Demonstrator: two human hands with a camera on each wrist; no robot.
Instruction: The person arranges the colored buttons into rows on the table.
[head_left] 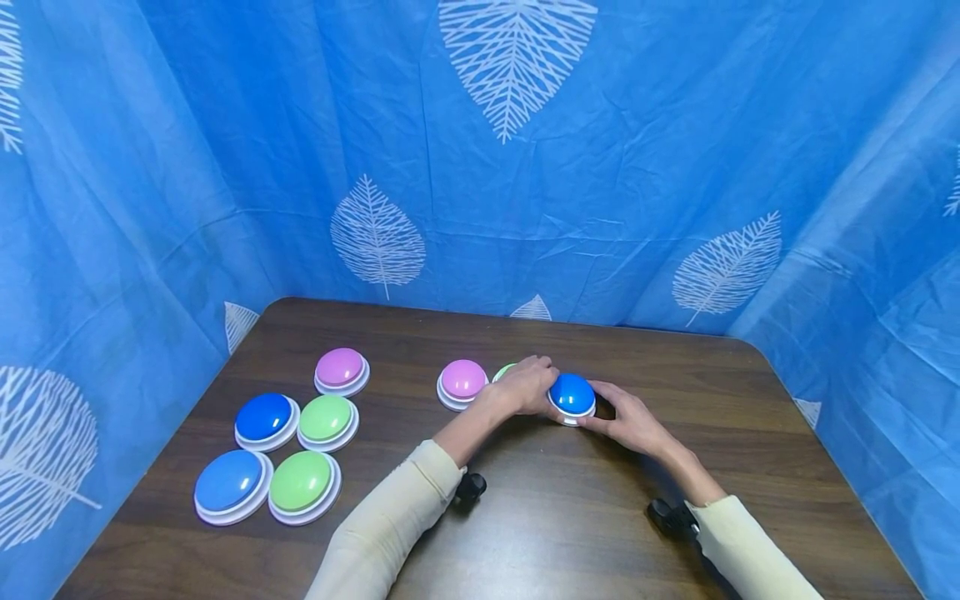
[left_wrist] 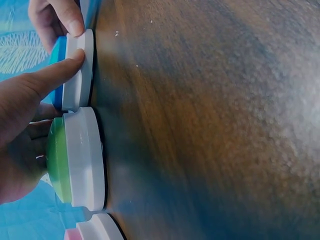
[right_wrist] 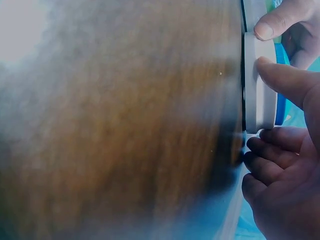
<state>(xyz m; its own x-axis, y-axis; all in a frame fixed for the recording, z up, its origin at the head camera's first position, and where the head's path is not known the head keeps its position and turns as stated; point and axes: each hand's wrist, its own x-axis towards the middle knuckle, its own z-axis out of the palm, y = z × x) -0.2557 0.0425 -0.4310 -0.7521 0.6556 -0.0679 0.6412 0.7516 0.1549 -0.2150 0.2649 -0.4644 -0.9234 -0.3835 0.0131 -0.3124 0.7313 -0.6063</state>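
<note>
A blue dome push button (head_left: 572, 393) on a round white base sits on the table, held from both sides. My left hand (head_left: 525, 390) grips its left side, thumb on the front of the white base. My right hand (head_left: 628, 423) holds its right side, with the thumb (right_wrist: 287, 82) also on the base front and the fingers around the side. Just left stands a green push button (left_wrist: 60, 160), partly hidden behind my left hand in the head view. A pink push button (head_left: 462, 381) is beside that, further left.
On the table's left side sit a pink button (head_left: 341, 369), a dark blue button (head_left: 264, 418), a lighter blue button (head_left: 229, 483) and two green buttons (head_left: 326, 419). Blue curtains (head_left: 465, 208) with white leaf prints enclose the brown wooden table (head_left: 555, 517) at the back and sides.
</note>
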